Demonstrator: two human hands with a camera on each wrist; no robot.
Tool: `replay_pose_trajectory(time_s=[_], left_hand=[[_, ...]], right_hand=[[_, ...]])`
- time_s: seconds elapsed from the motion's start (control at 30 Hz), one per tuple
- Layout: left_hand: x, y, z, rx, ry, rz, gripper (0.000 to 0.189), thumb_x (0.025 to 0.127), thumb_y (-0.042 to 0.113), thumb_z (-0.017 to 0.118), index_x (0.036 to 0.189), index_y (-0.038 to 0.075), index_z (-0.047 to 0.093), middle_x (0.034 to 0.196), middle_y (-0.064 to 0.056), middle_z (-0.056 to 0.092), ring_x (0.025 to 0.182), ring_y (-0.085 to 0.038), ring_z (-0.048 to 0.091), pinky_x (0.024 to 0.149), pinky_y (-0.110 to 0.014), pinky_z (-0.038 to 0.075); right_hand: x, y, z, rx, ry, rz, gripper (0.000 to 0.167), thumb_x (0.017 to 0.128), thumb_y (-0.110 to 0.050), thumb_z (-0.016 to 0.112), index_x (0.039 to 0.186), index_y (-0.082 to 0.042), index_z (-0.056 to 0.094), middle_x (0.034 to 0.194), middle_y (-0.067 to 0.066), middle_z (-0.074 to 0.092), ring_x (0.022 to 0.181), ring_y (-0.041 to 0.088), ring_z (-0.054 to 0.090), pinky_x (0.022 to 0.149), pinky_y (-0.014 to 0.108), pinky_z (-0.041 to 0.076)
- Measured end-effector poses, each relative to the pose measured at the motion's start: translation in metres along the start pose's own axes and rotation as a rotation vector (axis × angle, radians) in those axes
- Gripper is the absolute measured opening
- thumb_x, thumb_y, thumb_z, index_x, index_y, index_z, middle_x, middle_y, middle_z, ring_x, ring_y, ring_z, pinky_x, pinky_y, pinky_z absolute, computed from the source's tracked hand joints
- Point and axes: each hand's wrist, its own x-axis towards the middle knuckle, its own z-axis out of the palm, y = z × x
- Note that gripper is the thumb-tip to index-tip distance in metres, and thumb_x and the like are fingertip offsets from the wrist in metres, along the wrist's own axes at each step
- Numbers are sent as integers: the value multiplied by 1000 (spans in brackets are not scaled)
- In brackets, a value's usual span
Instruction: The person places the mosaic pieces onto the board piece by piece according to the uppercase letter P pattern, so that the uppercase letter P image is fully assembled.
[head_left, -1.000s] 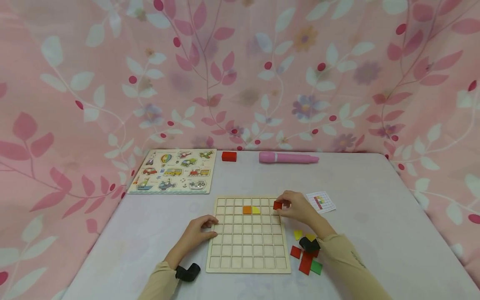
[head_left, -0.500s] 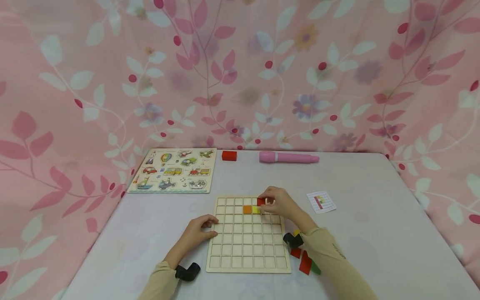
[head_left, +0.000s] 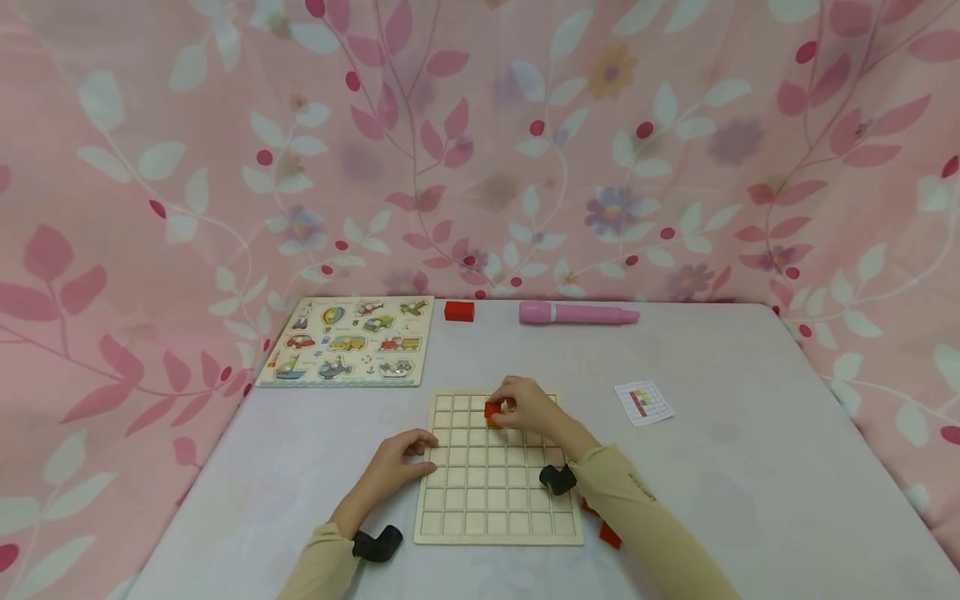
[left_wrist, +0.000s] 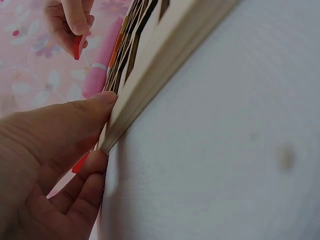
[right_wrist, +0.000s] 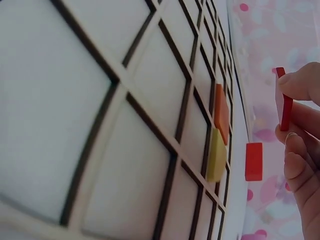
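A wooden grid board (head_left: 475,478) lies flat in the middle of the white table. My right hand (head_left: 528,410) pinches a thin red square tile (head_left: 492,409) between thumb and fingers above the board's upper rows. In the right wrist view this red tile stands on edge, apart from the board. On the grid lie an orange tile (right_wrist: 221,114) and, beside it, a yellow tile (right_wrist: 216,156) with a rounded side; the right hand hides the yellow one in the head view. My left hand (head_left: 393,461) touches the board's left edge with thumb and fingertips, its fingers loosely bent.
Loose red tiles (head_left: 610,535) show partly beneath the right sleeve. A printed pattern card (head_left: 644,402) lies right of the board. At the back are a picture puzzle board (head_left: 347,342), a red block (head_left: 459,312) and a pink marker-like stick (head_left: 579,313).
My right hand has carried the red tile leftward from the board's upper right corner to above the orange tile. The left hand has stayed at the edge.
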Motion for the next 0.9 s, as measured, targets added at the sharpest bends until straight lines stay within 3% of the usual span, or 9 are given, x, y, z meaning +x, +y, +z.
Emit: replay_pose_trajectory(time_s=[0.4,0.63,0.9], left_hand=[[0,3,-1,-1,-11,-49,32,70,10,76,99,12,62,90,7,58,80,-12,51,73,-29,42],[0,0,2,-9,-7,-16,30,71,11,76,98,11,62,90,6,58,79,-13,51,72,-30,42],[0,2,1,1,2,-40,31,70,10,76,98,13,62,88,7,57,79,-11,50,73,-30,41]], right_hand=[[16,-1,22,3,-28,41,19,73,-10,74,88,-1,68,75,1,52,65,11,44,57,21,40],[17,1,31,-6,-75,167,17,76,-11,71,90,-2,68,77,-2,52,71,12,47,63,23,42],[19,0,34,-27,-96,190,17,76,-12,71,90,-3,69,77,-2,52,70,12,46,61,24,41]])
